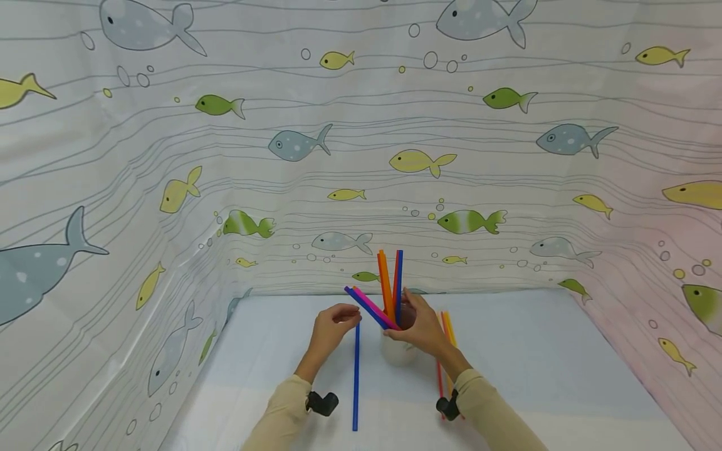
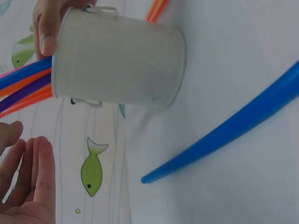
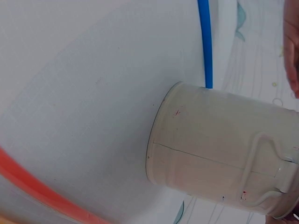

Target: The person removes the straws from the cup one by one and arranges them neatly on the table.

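Note:
In the head view a pale metal bucket stands upright on the table, holding several coloured sticks. My right hand grips its rim, thumb at the front and fingers behind. My left hand is left of the bucket, above the far end of a blue stick lying on the table. The left wrist view shows my left hand with loosely bent fingers and nothing between them, below the sticks' projecting ends. The bucket with its side handle fills much of the right wrist view.
Red and orange sticks lie on the table right of the bucket, partly under my right forearm. A white cloth covers the table. Fish-patterned curtains stand behind and on both sides.

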A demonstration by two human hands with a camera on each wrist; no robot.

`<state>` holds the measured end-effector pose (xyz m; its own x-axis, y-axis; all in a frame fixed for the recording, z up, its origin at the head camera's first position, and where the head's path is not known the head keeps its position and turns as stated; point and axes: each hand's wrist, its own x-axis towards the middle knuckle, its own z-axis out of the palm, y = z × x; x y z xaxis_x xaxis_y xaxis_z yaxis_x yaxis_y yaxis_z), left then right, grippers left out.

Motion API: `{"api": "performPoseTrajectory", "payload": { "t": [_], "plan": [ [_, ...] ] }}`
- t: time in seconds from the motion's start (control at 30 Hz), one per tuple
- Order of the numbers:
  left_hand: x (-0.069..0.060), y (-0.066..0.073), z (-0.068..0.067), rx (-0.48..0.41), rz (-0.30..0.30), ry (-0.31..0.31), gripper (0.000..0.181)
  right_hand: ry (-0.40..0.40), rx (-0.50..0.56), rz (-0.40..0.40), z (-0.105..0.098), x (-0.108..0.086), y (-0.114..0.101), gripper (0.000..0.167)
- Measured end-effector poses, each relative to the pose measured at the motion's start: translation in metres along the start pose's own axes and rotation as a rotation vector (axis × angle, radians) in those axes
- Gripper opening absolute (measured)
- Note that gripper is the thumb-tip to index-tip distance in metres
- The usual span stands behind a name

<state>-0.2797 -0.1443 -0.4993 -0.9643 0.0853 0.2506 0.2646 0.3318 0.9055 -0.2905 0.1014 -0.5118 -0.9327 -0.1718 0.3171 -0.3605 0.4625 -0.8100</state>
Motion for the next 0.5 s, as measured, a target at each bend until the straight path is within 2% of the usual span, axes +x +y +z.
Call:
{"api": "performPoseTrajectory", "payload": {
  "t": [0.17,0.3,0.5],
  "plan": [
    [0.001,0.008,0.006,-0.074,0.045,0.014,0.023,0.002,0.006,-0.005,0.000,0.000,0.000,0.112],
    [0.000,0.012,0.010,-0.108,0.041,0.023,0.023,0.001,0.007,-0.017,0.000,0.000,-0.001,0.112],
    [-0.005,0.030,0.012,-0.076,0.034,0.022,0.020,0.002,0.006,-0.014,0.000,0.000,-0.001,0.111]
  ]
}}
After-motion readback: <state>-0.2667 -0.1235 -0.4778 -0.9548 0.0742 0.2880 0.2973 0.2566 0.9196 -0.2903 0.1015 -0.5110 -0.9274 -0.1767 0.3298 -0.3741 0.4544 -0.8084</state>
